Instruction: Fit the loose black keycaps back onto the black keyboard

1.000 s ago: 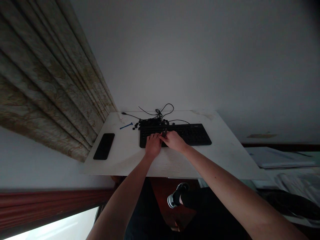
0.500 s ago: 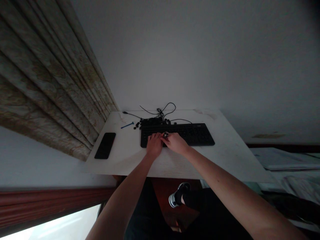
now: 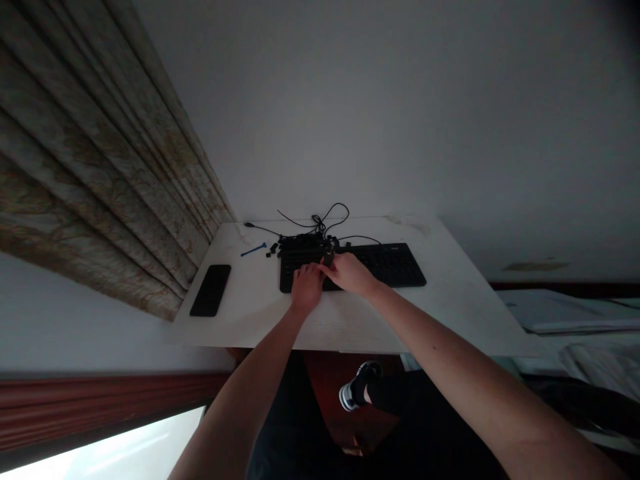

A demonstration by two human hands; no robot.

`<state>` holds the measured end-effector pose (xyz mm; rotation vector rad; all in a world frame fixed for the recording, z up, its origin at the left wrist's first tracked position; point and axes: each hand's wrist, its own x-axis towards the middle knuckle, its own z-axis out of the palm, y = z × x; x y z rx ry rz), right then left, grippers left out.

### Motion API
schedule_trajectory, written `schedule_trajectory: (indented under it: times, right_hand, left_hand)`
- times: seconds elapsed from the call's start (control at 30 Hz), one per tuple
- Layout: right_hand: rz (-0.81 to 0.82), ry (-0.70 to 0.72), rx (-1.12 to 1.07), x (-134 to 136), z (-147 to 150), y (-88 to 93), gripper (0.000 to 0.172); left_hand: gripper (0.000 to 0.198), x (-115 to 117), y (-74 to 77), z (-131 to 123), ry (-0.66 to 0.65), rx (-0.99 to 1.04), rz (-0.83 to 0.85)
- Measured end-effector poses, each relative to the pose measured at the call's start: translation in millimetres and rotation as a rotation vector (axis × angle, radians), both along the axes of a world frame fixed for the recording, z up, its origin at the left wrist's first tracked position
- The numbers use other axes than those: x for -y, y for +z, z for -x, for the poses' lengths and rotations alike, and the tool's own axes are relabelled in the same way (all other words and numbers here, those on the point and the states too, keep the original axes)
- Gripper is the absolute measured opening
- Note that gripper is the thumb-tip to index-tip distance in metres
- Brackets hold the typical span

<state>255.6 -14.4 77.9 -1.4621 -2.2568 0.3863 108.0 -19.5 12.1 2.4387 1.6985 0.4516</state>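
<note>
A black keyboard (image 3: 395, 265) lies on the white table, partly covered by my hands. My left hand (image 3: 307, 285) rests with its fingers laid over the keyboard's left half, near its front edge. Right beside it, my right hand (image 3: 347, 272) is closed, its thumb and fingers pinching a small dark object (image 3: 329, 259) held over the keys. What kind of thing it is cannot be made out. Behind the keyboard's left part is a heap of loose black keycaps (image 3: 303, 241), with a few scattered at its left.
A thin blue tool (image 3: 254, 249) lies left of the keycaps. Closer to me at the left is a black phone (image 3: 211, 291). The black cable (image 3: 336, 205) coils at the back by the wall. A patterned curtain (image 3: 125, 153) hangs along the left side.
The small object in my right hand has tilted; its shiny silvery face no longer shows. My right hand has shifted slightly upward, while my left hand stays on the keyboard.
</note>
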Motion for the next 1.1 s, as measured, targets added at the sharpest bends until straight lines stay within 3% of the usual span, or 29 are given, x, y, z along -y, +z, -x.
schedule_trajectory:
  times: [0.1, 0.2, 0.33, 0.43, 0.57, 0.77, 1.0, 1.1]
  right_hand:
    - [-0.018, -0.089, -0.191, 1, -17, -8.6, 0.03]
    - [-0.122, -0.352, -0.361, 7, -48, -21.5, 0.041]
    - [-0.286, -0.719, -0.373, 18, -98, -42.1, 0.057]
    - [-0.337, -0.857, -0.363, 28, -124, -59.7, 0.063]
    - [-0.4, -0.853, -0.38, 37, -135, -77.9, 0.06]
    - [-0.431, -0.807, -0.288, 32, -138, -87.4, 0.054]
    - [-0.414, -0.816, -0.243, 32, -140, -86.9, 0.056]
    - [-0.39, -0.823, -0.243, 33, -140, -84.7, 0.056]
  left_hand:
    - [0.023, 0, -0.4, 1, 0.012, 0.065, 0.0]
    - [0.02, 0, -2.7, 3, 0.008, 0.128, -0.009]
    - [0.021, 0, -5.5, 4, -0.002, 0.169, -0.036]
    - [0.022, 0, -6.0, 4, 0.006, 0.169, -0.057]
    - [0.021, 5, -5.8, 3, 0.003, 0.163, -0.085]
    - [0.018, -1, 3.2, 1, -0.05, 0.218, -0.053]
    - [0.019, -71, 42.7, 8, 0.146, 0.205, 0.011]
    - [0.022, -98, 52.4, 20, 0.212, 0.149, 0.07]
